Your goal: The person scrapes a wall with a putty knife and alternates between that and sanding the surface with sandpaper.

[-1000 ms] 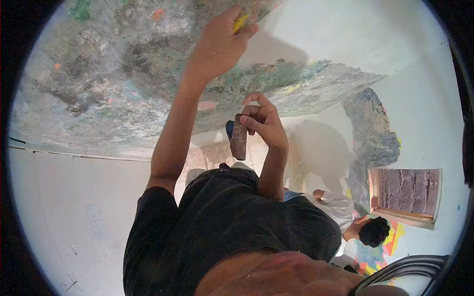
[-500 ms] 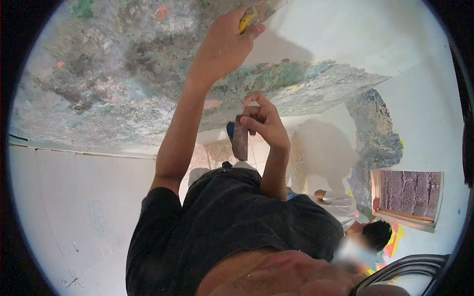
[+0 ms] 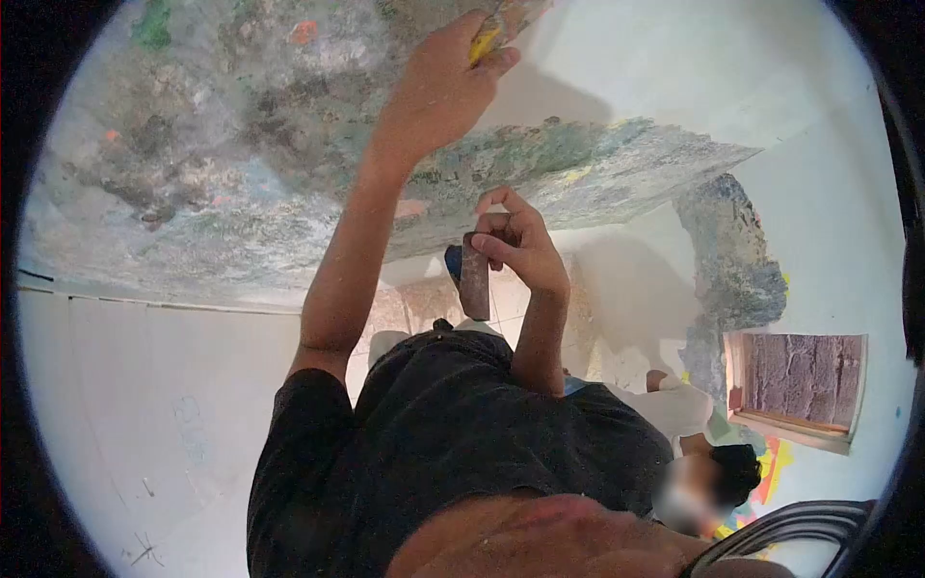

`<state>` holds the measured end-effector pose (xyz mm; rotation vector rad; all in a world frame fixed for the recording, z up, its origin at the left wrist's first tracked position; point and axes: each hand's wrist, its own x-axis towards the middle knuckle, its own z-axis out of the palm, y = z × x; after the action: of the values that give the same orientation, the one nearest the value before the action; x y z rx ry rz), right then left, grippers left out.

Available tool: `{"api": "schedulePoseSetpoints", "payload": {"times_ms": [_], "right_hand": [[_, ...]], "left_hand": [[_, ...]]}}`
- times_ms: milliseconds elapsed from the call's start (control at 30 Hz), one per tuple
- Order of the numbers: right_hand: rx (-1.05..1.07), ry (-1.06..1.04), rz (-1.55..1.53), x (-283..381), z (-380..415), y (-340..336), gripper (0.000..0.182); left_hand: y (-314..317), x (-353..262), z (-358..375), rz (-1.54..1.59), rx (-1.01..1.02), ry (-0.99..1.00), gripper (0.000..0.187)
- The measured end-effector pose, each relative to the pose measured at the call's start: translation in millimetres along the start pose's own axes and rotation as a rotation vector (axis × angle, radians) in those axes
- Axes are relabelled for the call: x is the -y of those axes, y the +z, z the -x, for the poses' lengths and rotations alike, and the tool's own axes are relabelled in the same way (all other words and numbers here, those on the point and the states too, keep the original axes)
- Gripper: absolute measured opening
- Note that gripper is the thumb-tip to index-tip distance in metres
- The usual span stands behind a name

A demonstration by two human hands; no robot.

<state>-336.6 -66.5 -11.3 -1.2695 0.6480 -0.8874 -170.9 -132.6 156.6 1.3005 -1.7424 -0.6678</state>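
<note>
My left hand is raised against the patchy grey-green wall surface. It grips a tool with a yellow part, and the tool's far end lies at the edge of the smooth white area. Lower down, in front of my body, my right hand pinches a flat, brown rectangular strip between thumb and fingers. The strip hangs downward in the view. A dark blue object, partly hidden behind the strip, is too small to identify.
Another person in light clothing is at the lower right, below a framed opening in the white wall. Black cables cross the lower right corner. Pale tiled floor shows beyond my dark shirt.
The brown strip and my right hand have shifted slightly down and right. My left hand has barely moved. The other person has moved a little to the right.
</note>
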Motion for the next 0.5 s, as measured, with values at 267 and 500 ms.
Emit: {"api": "schedulePoseSetpoints", "payload": {"times_ms": [267,500], "right_hand": [[-0.082,-0.065,-0.017,-3.8,10.0,-20.8,0.029],[-0.333,-0.193,-0.199,-19.4,-4.4,-33.3,0.030]], "left_hand": [[30.5,36.0,-6.3,-0.010,-0.161,0.212,0.031],[61.6,29.0,50.0,0.266,0.156,-0.102,0.032]]}}
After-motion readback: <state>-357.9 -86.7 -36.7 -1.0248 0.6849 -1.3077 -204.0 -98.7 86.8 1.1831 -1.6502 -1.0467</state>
